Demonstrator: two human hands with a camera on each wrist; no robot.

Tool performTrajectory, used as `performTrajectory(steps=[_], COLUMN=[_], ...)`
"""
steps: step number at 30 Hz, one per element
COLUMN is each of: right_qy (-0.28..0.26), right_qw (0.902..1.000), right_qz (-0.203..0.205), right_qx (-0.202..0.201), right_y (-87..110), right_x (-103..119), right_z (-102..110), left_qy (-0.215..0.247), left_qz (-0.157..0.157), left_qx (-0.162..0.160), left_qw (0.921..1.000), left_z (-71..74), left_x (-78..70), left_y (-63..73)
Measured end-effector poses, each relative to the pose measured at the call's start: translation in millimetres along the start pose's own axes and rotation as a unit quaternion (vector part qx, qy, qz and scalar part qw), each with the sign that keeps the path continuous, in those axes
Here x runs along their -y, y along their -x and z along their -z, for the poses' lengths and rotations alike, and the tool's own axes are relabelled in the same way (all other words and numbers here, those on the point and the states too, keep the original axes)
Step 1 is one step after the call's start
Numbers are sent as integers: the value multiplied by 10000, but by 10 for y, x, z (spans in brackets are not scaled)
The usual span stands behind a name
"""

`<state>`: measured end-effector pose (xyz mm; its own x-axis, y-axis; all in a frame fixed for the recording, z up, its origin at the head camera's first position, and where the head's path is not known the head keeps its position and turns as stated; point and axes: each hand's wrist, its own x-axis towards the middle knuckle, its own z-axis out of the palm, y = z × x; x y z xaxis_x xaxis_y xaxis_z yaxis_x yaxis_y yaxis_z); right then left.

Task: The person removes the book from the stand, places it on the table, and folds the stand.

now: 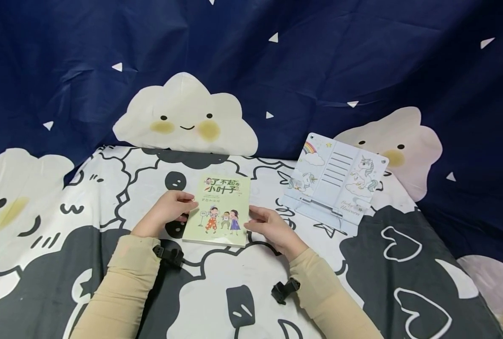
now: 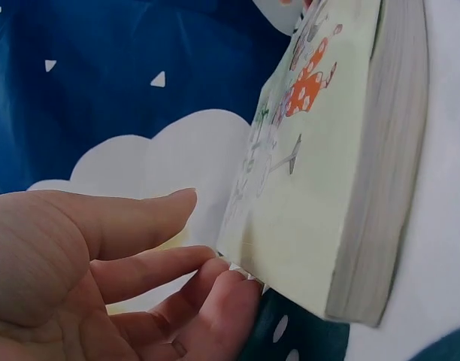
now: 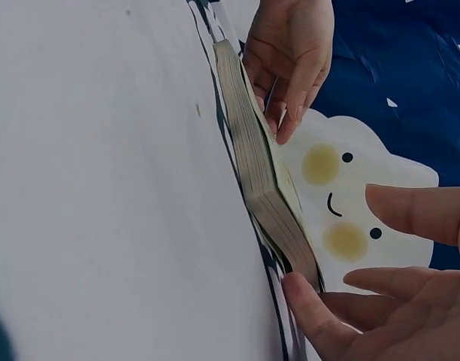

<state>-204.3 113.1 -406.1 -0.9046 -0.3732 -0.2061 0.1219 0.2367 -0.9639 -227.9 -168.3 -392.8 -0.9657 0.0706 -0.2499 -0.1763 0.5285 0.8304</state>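
Note:
A pale green paperback book (image 1: 222, 193) with cartoon children on its cover lies on the patterned cloth, its cover facing up. Along its left edge, the fingertips of my left hand (image 1: 165, 214) touch the side; in the left wrist view that thumb is raised, clear of the cover (image 2: 305, 218). My right hand (image 1: 277, 231) is at the opposite edge with its fingers loosely extended. The right wrist view has one right fingertip against the lower corner of the page block (image 3: 249, 150) and the thumb lifted away. Neither hand grips the book.
To the right of the book stands a white unicorn-print book stand (image 1: 338, 176) with a slotted middle, tilted back. The cloth (image 1: 217, 287) has black-and-white cartoon drawings. Behind it hangs a dark blue curtain (image 1: 302, 70) with clouds and small white triangles.

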Motion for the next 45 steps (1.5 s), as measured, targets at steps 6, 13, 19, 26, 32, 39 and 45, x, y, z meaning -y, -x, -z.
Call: performTrajectory(steps=[6,13,19,26,32,39,45], right_qy=[-114,174,172,128,-26,96,-38], right_qw=[9999,9994,9993,9986,9985,9971,9959], right_qz=[4,250,282,375,443,607,681], right_qx=[50,-168,-167,-337,-318,-438,-595], right_y=[40,139,175,225,260,299,329], right_x=[57,201,268,342,381,429,462], right_z=[39,109,150,198,238,288,324], left_qy=[-28,-127,-75,37,90,252,292], left_qz=[-34,-239,-261,-438,-570,-718,-1035], left_qx=[17,-53,-111,-180,-274,-393,-605], left_qw=[10000,9996,9996,9989,9980,9963,9924], left_z=[11,37,44,53,58,44,26], left_x=[-42,-78,-120,-142,-159,-166,-192], left_y=[18,28,48,70,82,91,128])
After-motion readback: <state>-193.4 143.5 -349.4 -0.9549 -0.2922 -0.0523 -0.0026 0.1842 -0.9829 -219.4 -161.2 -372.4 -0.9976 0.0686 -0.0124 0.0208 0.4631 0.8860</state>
